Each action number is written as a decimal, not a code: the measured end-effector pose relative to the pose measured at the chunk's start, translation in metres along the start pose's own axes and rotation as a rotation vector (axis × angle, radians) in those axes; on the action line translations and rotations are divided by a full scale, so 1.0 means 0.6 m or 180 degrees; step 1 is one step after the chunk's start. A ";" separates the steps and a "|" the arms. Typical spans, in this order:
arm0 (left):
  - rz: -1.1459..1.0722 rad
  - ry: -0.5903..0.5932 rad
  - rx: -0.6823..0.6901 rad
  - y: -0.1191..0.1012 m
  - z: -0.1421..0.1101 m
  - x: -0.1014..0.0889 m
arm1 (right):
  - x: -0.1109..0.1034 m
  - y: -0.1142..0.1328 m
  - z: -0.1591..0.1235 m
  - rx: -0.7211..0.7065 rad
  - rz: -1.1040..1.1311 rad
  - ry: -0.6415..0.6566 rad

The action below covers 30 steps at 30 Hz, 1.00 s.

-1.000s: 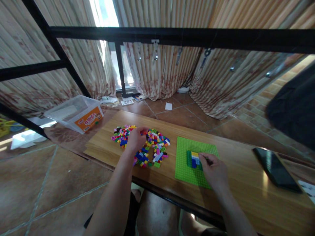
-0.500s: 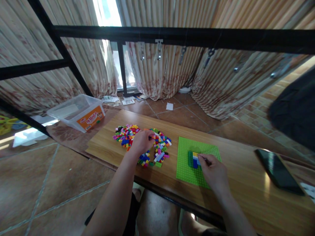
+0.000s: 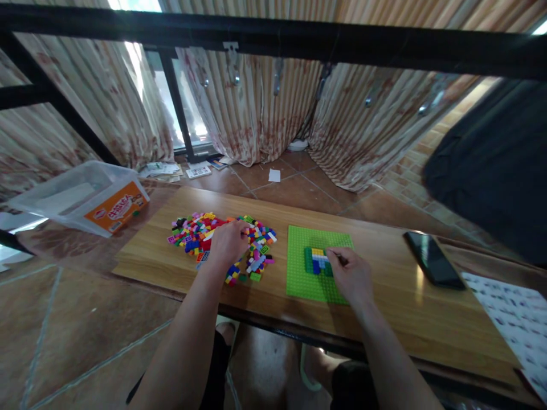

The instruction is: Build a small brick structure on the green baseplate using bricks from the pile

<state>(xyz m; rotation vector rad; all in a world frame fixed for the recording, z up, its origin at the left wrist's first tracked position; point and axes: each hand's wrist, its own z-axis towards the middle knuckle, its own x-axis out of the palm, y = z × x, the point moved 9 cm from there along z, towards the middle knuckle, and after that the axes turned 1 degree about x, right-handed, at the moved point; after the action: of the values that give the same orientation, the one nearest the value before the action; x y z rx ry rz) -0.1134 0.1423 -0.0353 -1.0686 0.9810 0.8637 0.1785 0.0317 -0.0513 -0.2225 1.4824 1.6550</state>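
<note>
My left hand (image 3: 229,244) is over the pile of small coloured toy bricks (image 3: 200,228), its fingers curled together at the pile's right part. Whatever those fingertips hold, if anything, is hidden. On the green baseplate (image 3: 299,279) sits a small group of joined bricks (image 3: 316,263), in dark green, yellow, white and blue. My right hand (image 3: 354,278) is closed at the right side of this group, thumb and fingertips pinched together close to the bricks. I cannot make out what is between them.
A clear plastic box (image 3: 85,196) with an orange label stands left of the wooden board (image 3: 149,250). A black phone (image 3: 431,259) lies on the board's right part, beside a printed sheet (image 3: 513,319). A black metal bar (image 3: 273,37) crosses above, before curtains (image 3: 260,114).
The view has turned to the right, so everything sits further left and more of the printed sheet shows. Both hands stay at the pile and the joined bricks.
</note>
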 end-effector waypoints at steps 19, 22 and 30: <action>-0.0673 -0.0185 -0.0153 0.027 0.004 -0.016 | -0.086 -0.056 0.017 0.0774 0.0366 -0.0754; -0.1357 -0.0471 -0.0323 0.036 0.002 -0.028 | -0.084 -0.060 0.017 0.0824 0.0570 -0.0806; -0.4673 0.0306 -0.0889 -0.094 -0.038 0.058 | -0.031 0.013 -0.002 0.0071 0.1307 -0.0229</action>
<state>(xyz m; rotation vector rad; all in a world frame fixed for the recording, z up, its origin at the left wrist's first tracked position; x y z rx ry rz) -0.0548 0.1093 -0.0551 -1.6667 -0.0385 -0.2910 0.1838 0.0227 -0.0341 0.1649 1.5632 1.9425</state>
